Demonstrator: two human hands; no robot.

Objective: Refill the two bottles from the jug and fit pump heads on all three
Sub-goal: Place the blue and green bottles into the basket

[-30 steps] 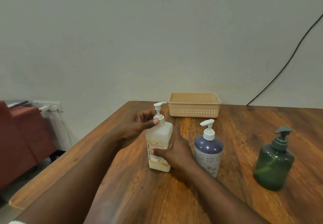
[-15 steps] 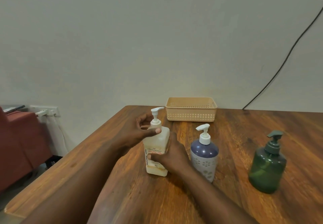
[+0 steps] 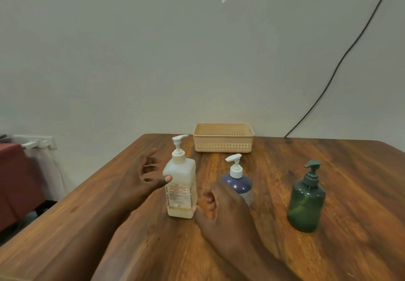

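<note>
- Wooden table (image 3: 274,248), brown and grained, carried three bottles standing upright in a rough row, each with a pump head fitted.
- At the left of the row stood the square cream bottle (image 3: 180,189) with a red-printed label and a white pump (image 3: 178,147).
- Next came the blue bottle (image 3: 237,184), also with a white pump (image 3: 234,164), partly hidden behind the right hand.
- Well apart to the right stood the green bottle (image 3: 306,204) with its dark green pump (image 3: 312,171).
- The left hand (image 3: 145,177) was beside the cream bottle with its fingers spread; only the thumb tip lay against the bottle's left side.
- The right hand (image 3: 223,210) hung just right of the cream bottle's base, fingers loosely curled and holding nothing; whether it touched the bottle could not be told.
- A beige slotted basket (image 3: 223,146) sat at the table's far edge by the wall.
- A black cable (image 3: 341,59) ran down the wall (image 3: 131,61) to the right.
</note>
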